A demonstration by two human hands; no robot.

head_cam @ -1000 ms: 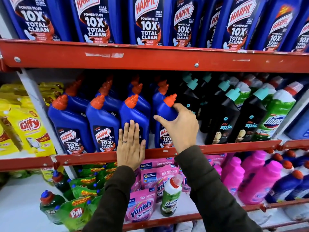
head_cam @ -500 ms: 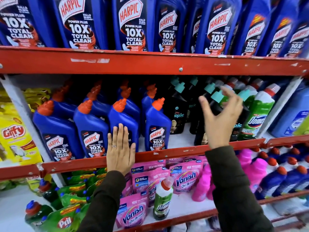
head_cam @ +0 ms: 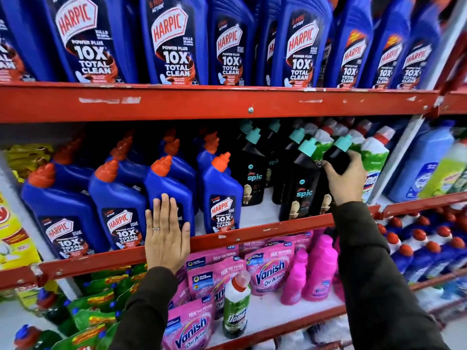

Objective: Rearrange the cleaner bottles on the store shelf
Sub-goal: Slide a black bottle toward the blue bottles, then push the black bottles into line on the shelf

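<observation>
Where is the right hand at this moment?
In the head view, the right hand is on the middle shelf's right side, wrapped around a black Spic bottle, with green Domex bottles just to its right.

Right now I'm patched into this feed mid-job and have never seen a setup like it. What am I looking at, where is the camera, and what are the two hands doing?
There is no machine here. A person wears one wide-angle camera on the head, so you look forward and down along their own dark-sleeved arms at a red store shelf.

The left hand, with a ring on it, lies flat and open against the front of a blue Harpic bottle in the middle shelf's front row.

The right hand is wrapped around the shoulder of a black Spic bottle with a teal cap, in the front row of black bottles beside the green Domex bottles.

Above stand large Harpic bottles. Below are pink Vanish pouches, pink bottles and one stray green Domex bottle.
</observation>
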